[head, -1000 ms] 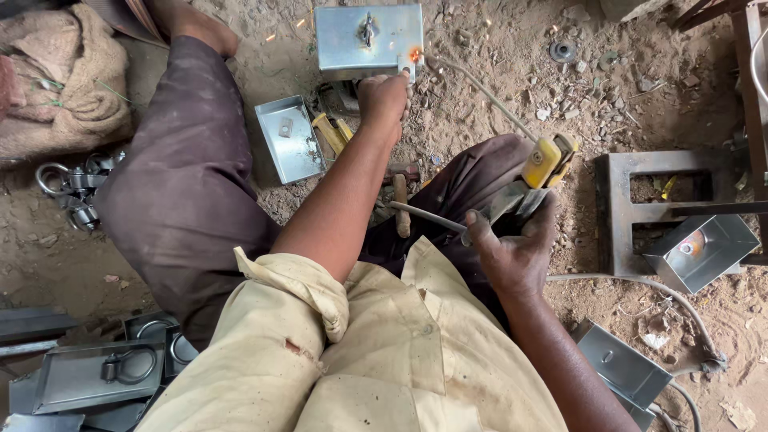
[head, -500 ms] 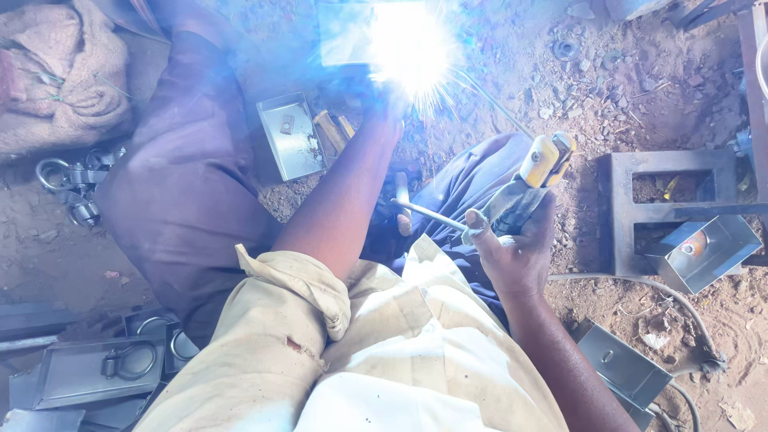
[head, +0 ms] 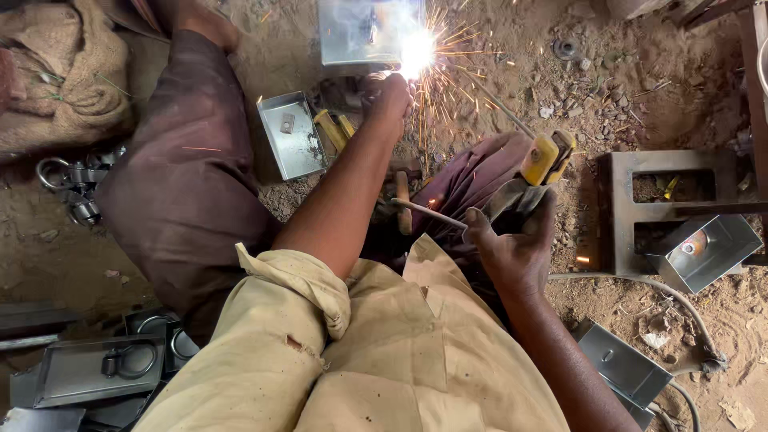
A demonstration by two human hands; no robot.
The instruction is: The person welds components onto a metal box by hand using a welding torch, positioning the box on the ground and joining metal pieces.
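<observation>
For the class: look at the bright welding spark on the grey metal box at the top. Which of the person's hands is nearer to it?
Left. The left hand reaches out just below the spark at the metal box. The right hand is much lower, near the body, holding a thin rod.

The weld glare hides the corner of the metal box, which the top edge cuts off.
</observation>
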